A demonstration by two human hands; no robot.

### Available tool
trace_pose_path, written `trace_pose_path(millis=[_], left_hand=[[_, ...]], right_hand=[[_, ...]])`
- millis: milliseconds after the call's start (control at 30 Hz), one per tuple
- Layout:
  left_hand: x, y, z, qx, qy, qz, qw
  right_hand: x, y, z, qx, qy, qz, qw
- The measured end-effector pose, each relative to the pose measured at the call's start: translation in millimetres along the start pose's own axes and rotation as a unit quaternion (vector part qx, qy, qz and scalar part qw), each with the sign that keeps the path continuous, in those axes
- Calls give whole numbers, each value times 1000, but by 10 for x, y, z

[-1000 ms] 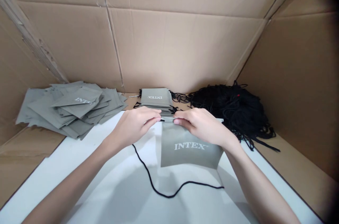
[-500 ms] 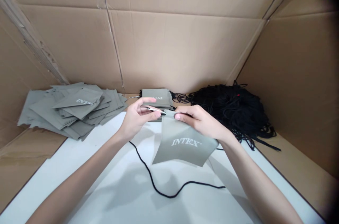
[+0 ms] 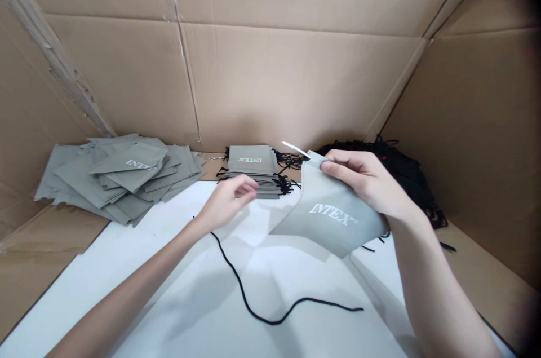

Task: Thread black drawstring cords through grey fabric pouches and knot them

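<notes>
Fingers (image 3: 338,169) of right hand (image 3: 372,183) pinch grey fabric pouch (image 3: 329,222) at its top corner; left hand (image 3: 226,203) loosely curled, grip indeterminate. White tabletop (image 3: 169,313), brown cardboard walls (image 3: 274,82). Pouch tilted: mouth end raised toward far wall, long axis slanting down toward the person.

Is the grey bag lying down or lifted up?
Lifted: the right hand holds the grey fabric INTEX pouch above the white table.

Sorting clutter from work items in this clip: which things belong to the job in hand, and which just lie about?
In hand: grey pouch, held in right hand; metal pin at its top; black cord by left hand.
Lying about: loose pouch pile; neat pouch stack; cord heap.
</notes>
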State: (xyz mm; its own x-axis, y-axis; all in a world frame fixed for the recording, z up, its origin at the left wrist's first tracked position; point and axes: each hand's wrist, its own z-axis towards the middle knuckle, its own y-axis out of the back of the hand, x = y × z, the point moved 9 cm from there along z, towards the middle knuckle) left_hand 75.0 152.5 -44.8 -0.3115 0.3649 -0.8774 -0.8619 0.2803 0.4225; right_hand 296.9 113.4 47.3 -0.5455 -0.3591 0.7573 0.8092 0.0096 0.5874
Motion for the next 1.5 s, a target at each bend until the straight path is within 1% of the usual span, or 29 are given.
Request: trace_pose_path(millis=[67,100,167,200,233,267,300,333,367,400,467,533,633,700,767,833,867,900,933,967,1000,1033,1100,1133,1167,1233,1300,1333,1500], left_hand=[[-88,-434,-171,78,-17,35,996],[-128,-713,-283,120,-24,49,991],[-194,-1334,-517,195,-45,67,978],[-230,-1659,-627,231,-68,81,967],[-267,-1980,-732,266,-112,128,949],[-284,-2215,-779,259,-146,179,938],[-304,-2426,-818,258,-184,208,925],[-309,-2562,-817,238,-207,231,921],[-293,-2635,-786,208,-212,249,922],[-277,-2708,-775,206,-222,257,918],[-241,-2778,-758,219,-234,259,911],[-200,-2798,-758,247,-235,249,906],[-144,-2763,-739,258,-214,243,910],[-136,-2701,-722,249,-200,245,915],[-179,-2569,-716,235,-191,240,922],[-327,-2322,-724,215,-201,196,935],[-485,-2134,-738,201,-226,107,947],[-629,-1875,-721,162,-239,24,957],[-729,-1591,-680,117,-230,-52,965],[-776,-1296,-615,65,-197,-124,970],[-807,-1026,-552,17,-163,-175,971],[-820,-776,-490,-32,-128,-195,972],[-833,-301,-400,-148,-79,-188,968],[-847,-118,-367,-189,-70,-186,962],[-851,-14,-319,-196,-60,-189,960],[-838,73,-223,-171,-42,-200,964],[-807,79,-163,-132,-22,-208,969],[-792,83,-152,-122,-13,-210,970],[-787,134,-179,-123,13,-203,971]], right_hand=[[47,135,-42,-44,1,-11,999],[73,198,-65,-67,4,-15,998],[111,305,-116,-105,6,-16,994],[127,355,-144,-122,7,-15,992],[139,400,-173,-137,8,-15,990],[149,442,-202,-149,8,-20,989],[158,481,-232,-161,8,-31,987],[171,513,-260,-169,9,-47,985],[186,535,-283,-173,11,-68,983],[203,545,-301,-172,13,-90,981],[239,522,-316,-157,20,-129,979],[273,464,-307,-135,29,-159,978],[311,385,-270,-120,40,-193,973],[312,348,-241,-115,42,-209,970],[297,334,-219,-118,40,-220,968],[280,334,-207,-125,39,-227,965],[273,326,-200,-124,40,-231,964],[268,312,-193,-122,43,-234,964],[266,291,-185,-118,46,-236,963],[268,266,-177,-114,50,-239,963],[275,236,-169,-111,55,-243,962],[286,204,-162,-109,61,-246,961],[314,131,-156,-105,73,-254,959],[330,89,-156,-101,80,-256,958],[345,48,-159,-97,86,-258,957],[383,-21,-175,-95,101,-264,954],[438,-64,-203,-105,123,-280,946],[471,-77,-221,-115,137,-291,940],[632,-113,-309,-172,210,-344,899]])
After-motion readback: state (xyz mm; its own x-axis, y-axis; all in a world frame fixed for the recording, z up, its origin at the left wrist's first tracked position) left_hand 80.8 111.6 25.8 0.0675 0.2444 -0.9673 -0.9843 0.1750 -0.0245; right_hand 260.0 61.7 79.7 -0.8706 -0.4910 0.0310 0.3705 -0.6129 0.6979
